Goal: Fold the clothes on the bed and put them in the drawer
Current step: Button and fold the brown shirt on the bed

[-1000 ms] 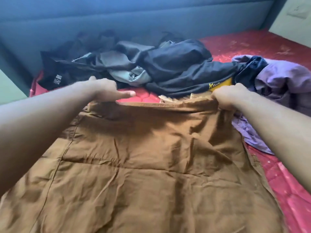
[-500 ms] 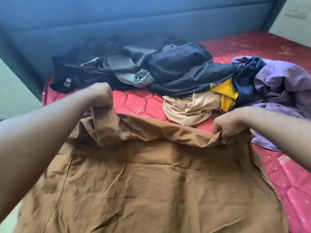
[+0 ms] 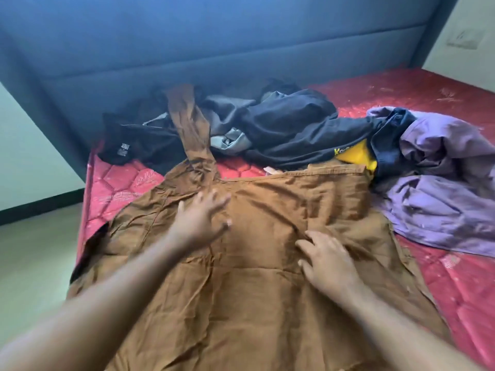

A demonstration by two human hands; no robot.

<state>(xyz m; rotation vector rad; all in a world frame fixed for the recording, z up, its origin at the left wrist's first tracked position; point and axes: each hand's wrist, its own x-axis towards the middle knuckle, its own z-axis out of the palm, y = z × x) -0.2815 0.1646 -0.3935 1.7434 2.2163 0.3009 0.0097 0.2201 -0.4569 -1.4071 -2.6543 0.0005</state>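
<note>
A brown shirt (image 3: pixel 254 290) lies spread flat on the red mattress (image 3: pixel 460 285) in front of me, one sleeve (image 3: pixel 188 121) stretched away over the pile behind it. My left hand (image 3: pixel 201 218) rests flat on the cloth near the sleeve's base, fingers spread and blurred. My right hand (image 3: pixel 325 259) presses on the middle of the shirt with straight fingers. Neither hand grips anything.
Behind the shirt lies a heap of unfolded clothes: black and grey garments (image 3: pixel 281 124), a dark one with yellow (image 3: pixel 356 153), and a purple garment (image 3: pixel 444 188) at the right. A blue padded headboard (image 3: pixel 214 49) backs the bed. The floor (image 3: pixel 34 250) shows at the left.
Both hands have let go of the shirt's top edge and moved down onto its middle. The shirt now lies flat with its sleeve thrown out over the pile.
</note>
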